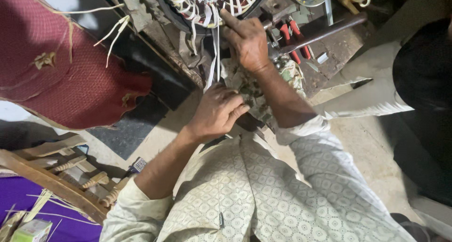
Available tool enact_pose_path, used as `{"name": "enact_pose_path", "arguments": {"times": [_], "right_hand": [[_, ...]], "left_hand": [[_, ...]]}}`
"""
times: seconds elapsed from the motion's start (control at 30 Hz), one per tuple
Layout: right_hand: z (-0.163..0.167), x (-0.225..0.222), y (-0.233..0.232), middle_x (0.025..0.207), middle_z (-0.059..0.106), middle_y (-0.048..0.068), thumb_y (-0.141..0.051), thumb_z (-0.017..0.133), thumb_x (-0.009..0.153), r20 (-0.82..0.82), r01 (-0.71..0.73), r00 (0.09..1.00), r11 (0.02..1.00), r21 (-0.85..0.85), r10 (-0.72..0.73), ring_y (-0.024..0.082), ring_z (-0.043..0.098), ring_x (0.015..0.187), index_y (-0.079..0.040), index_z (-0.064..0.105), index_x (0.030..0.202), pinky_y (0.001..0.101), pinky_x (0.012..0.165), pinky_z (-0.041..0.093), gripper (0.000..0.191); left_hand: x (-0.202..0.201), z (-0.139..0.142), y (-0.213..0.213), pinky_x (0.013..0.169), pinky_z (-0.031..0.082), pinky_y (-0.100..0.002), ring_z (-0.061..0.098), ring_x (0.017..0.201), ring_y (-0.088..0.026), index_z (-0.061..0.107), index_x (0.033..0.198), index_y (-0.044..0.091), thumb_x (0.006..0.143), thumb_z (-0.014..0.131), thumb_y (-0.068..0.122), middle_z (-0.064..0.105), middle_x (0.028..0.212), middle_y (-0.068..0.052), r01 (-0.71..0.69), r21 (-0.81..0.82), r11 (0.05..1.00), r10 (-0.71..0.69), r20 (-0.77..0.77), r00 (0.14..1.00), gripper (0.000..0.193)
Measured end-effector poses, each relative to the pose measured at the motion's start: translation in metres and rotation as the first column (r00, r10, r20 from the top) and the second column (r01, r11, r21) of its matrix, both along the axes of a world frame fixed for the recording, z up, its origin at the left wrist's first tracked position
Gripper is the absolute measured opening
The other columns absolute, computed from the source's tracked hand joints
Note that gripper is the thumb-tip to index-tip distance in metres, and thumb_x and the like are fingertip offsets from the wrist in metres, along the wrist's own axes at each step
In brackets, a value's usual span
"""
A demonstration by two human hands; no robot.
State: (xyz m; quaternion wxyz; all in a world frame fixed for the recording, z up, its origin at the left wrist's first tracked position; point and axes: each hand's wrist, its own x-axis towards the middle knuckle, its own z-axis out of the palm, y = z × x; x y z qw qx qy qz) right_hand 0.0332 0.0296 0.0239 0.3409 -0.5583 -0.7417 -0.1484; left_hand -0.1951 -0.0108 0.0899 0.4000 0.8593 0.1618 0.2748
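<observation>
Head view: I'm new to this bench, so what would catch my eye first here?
Two bare hands meet at the centre: the right hand reaches up to the white strips hanging from a round motor winding at the top, and the left hand is curled against a patterned cloth below. A big red fabric with torn spots fills the upper left, and red-handled pliers lie on the rusty bench to the right.

It is a repair workshop: beside the motor stator (214,4) lie red-handled pliers (291,39) on a rusty, dirty workbench (339,46).
</observation>
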Motion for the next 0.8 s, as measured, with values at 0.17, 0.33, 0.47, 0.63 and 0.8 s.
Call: {"name": "enact_pose_path", "arguments": {"times": [0.17, 0.33, 0.47, 0.63, 0.8], "right_hand": [[0.011, 0.009, 0.012, 0.133, 0.072, 0.003, -0.012, 0.083, 0.093, -0.193, -0.073, 0.979, 0.996, -0.054, 0.062, 0.024, 0.076, 0.108, -0.013, 0.070, 0.111, 0.0399, 0.093, 0.055, 0.023], [0.021, 0.023, 0.027, 0.108, 0.074, 0.013, -0.011, 0.088, 0.087, -0.151, -0.049, 0.988, 0.975, -0.218, 0.016, 0.032, 0.071, 0.090, -0.009, 0.072, 0.130, 0.0435, 0.080, 0.057, 0.046], [0.016, 0.033, 0.036, 0.117, 0.074, 0.011, -0.011, 0.086, 0.080, -0.037, -0.123, 0.992, 0.991, -0.051, 0.121, 0.029, 0.072, 0.101, -0.010, 0.074, 0.121, 0.0394, 0.087, 0.059, 0.042], [0.001, 0.028, 0.042, 0.096, 0.075, 0.009, -0.018, 0.095, 0.070, -0.036, 0.116, 0.991, 0.972, -0.203, -0.125, 0.034, 0.071, 0.088, -0.012, 0.079, 0.099, 0.0453, 0.075, 0.056, 0.033], [0.014, 0.024, 0.044, 0.104, 0.075, 0.013, -0.023, 0.093, 0.072, -0.043, 0.075, 0.995, 0.961, -0.265, -0.089, 0.037, 0.071, 0.088, -0.009, 0.078, 0.106, 0.0467, 0.077, 0.056, 0.040]], "left_hand": [[-0.006, -0.002, -0.012, 0.080, 0.046, -0.045, 0.062, 0.078, -0.031, 0.061, 0.086, 0.006, 0.100, 0.068, 0.023, 0.062, 0.078, -0.010, -0.080, 0.147, 0.986, 0.064, 0.109, 0.992, 0.023], [-0.003, 0.008, -0.025, 0.086, 0.046, -0.044, 0.063, 0.080, -0.031, 0.061, 0.086, 0.006, 0.100, 0.068, 0.022, 0.063, 0.080, -0.009, -0.146, 0.142, 0.979, 0.135, 0.088, 0.987, 0.022], [-0.003, 0.011, -0.046, 0.089, 0.047, -0.045, 0.064, 0.079, -0.027, 0.064, 0.086, 0.008, 0.096, 0.070, 0.018, 0.064, 0.079, -0.008, -0.176, 0.115, 0.978, 0.169, 0.065, 0.983, 0.015], [-0.001, 0.012, -0.064, 0.093, 0.049, -0.049, 0.066, 0.081, -0.029, 0.063, 0.081, 0.008, 0.079, 0.074, 0.010, 0.064, 0.077, -0.010, -0.165, 0.148, 0.975, 0.169, -0.018, 0.985, 0.011], [0.000, 0.012, -0.060, 0.089, 0.049, -0.048, 0.066, 0.088, -0.035, 0.063, 0.085, 0.006, 0.082, 0.075, 0.009, 0.066, 0.085, -0.013, -0.141, 0.158, 0.977, 0.138, 0.026, 0.990, 0.013]]}}
